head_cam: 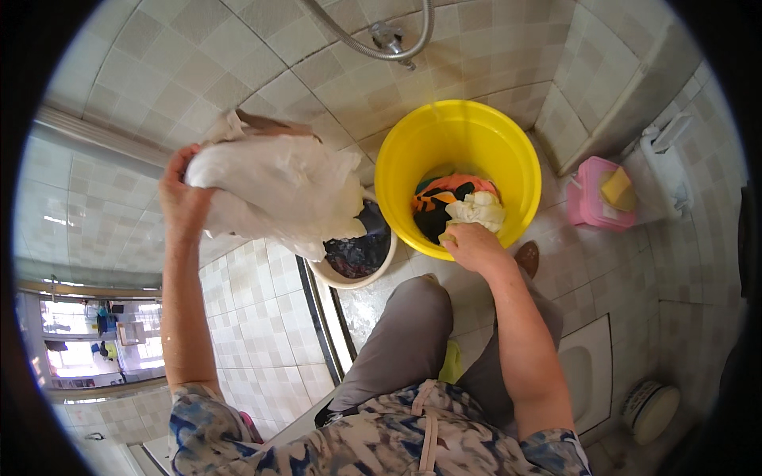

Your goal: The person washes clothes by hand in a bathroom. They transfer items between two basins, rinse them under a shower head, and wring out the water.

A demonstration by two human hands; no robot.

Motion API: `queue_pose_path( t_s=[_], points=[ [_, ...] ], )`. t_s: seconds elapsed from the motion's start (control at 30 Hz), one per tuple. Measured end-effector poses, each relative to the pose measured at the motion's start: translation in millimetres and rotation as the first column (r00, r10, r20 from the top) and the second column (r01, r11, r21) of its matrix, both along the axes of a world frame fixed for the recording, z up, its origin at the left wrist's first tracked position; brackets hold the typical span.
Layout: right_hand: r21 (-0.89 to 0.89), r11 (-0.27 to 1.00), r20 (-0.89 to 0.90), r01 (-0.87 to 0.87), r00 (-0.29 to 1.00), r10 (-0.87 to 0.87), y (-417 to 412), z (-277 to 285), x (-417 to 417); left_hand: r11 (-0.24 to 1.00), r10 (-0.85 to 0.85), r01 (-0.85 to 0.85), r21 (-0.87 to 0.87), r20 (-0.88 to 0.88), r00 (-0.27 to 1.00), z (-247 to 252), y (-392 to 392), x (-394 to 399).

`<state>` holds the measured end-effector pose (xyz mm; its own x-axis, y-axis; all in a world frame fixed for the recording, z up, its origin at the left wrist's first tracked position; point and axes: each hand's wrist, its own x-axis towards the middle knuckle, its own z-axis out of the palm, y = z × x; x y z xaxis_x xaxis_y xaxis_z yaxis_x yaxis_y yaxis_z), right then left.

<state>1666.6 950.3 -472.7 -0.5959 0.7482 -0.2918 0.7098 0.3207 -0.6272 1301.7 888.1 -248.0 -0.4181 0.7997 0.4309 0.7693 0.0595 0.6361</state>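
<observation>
Raised at the left, my left hand (pixel 189 190) grips a white, wet-looking cloth (pixel 280 190) that spreads rightwards. A brownish piece of fabric (pixel 262 124) shows along its top edge. My right hand (pixel 476 245) reaches over the near rim of a yellow plastic bucket (pixel 512 154), its fingers on a crumpled cream cloth (pixel 476 209). Under that cloth lie black (pixel 431 221) and orange (pixel 433 199) fabrics. Partly hidden beneath the white cloth is a pale basin (pixel 357 282) with dark wet laundry (pixel 360 253) in it.
A metal shower hose (pixel 357 47) and wall valve (pixel 387 37) are on the tiled wall. Right of the bucket stands a pink container (pixel 586 193) with a yellow sponge (pixel 616 187) on top. A squat toilet (pixel 577 375), a white tub (pixel 652 413) and a raised door sill (pixel 324 315) lie around.
</observation>
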Motion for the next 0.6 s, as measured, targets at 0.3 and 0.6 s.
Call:
queue_pose_path(
  t_s=[0.3, 0.6],
  points=[
    [0.125, 0.969, -0.166, 0.214, 0.967, -0.193, 9, 14, 15, 0.959, -0.147, 0.084, 0.272, 0.22, 0.964, 120, 49, 52],
    [-0.249, 0.692, -0.649, 0.678, 0.413, -0.639, 34, 36, 27, 0.888, -0.384, 0.268, 0.374, 0.283, 0.879, 80, 84, 161]
  ],
)
